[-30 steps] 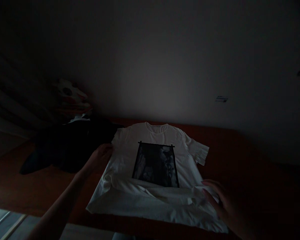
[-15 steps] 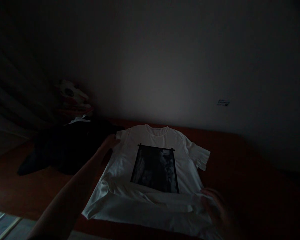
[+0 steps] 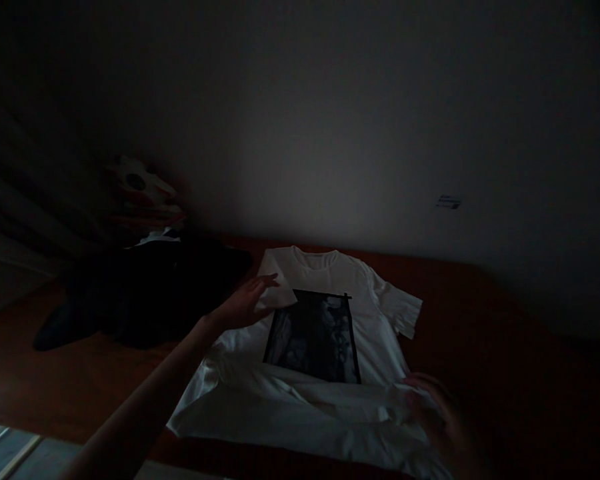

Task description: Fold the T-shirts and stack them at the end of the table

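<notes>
A white short-sleeved T-shirt (image 3: 325, 277) with a dark rectangular print lies on the reddish-brown surface, collar away from me. Its left sleeve is folded inward over the chest and covers a corner of the print. My left hand (image 3: 245, 303) rests on that folded sleeve, fingers stretched out and apart. Near the lower right side of the shirt is my right hand (image 3: 437, 413), dim and slightly blurred. Its fingers are bent but apart, touching the bunched fabric. Creases run across the lower part of the shirt.
A heap of dark clothing (image 3: 145, 293) lies to the left of the shirt. Behind it stands a white and red object (image 3: 143, 183) that I cannot make out. A grey wall (image 3: 330, 133) with a small label (image 3: 449, 201) rises behind, and pale curtain folds (image 3: 15, 187) hang at left.
My left hand has moved right from the shirt's left sleeve edge, bringing the sleeve over onto the chest, and its fingers have spread. My right hand has barely moved.
</notes>
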Demonstrator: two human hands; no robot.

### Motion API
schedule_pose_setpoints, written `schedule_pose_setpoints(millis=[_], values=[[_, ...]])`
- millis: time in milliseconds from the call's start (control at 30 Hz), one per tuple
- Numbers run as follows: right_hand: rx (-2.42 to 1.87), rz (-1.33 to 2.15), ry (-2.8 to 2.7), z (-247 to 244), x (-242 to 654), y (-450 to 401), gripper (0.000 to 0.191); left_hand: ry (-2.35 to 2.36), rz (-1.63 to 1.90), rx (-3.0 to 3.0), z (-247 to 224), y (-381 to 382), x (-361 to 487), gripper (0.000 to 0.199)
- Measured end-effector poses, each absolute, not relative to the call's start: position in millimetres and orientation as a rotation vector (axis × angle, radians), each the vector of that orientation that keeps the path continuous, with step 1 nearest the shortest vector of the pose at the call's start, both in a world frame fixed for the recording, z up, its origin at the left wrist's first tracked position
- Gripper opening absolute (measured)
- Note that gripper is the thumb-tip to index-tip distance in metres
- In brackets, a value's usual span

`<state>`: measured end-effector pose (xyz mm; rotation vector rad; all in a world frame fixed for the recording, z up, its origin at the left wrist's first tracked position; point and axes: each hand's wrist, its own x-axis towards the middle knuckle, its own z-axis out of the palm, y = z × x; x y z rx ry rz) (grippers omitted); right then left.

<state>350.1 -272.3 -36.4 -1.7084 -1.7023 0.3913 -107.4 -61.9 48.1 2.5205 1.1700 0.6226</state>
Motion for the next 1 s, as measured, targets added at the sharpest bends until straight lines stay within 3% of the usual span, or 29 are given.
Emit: schedule_pose_setpoints(millis=[267, 433, 533, 700, 833, 1000], values=[[-1.685, 0.316, -1.616, -2.8, 331.6, -243.4, 0.038, 1.266, 0.501, 2.685, 21.3, -90.2, -153.5, 0.059], [-1.61, 0.556, -1.723, 14.3, 263.3, -181.9, 0.032, 1.255, 0.471, 2.68, 4.1, -88.6, -171.3, 0.063], [-1.537, 0.672, -1.792, 5.5, 212.2, -137.5, 0.025, 1.317, 0.551, 2.662, 2.5, -90.2, -170.9, 0.051], [-1.766, 0.549, -1.767, -11.1, 143.2, -78.5, 0.023, 1.257, 0.655, 2.688, 7.8, -95.0, -167.8, 0.018], [-1.78, 0.525, -1.701, -16.2, 118.9, -58.1, 0.028, 1.246, 0.743, 2.692, 16.6, -98.2, -164.3, 0.017], [-1.694, 0.612, -1.643, -21.4, 115.5, -54.9, 0.019, 1.206, 0.769, 2.704, 21.6, -99.7, -162.8, 0.021]])
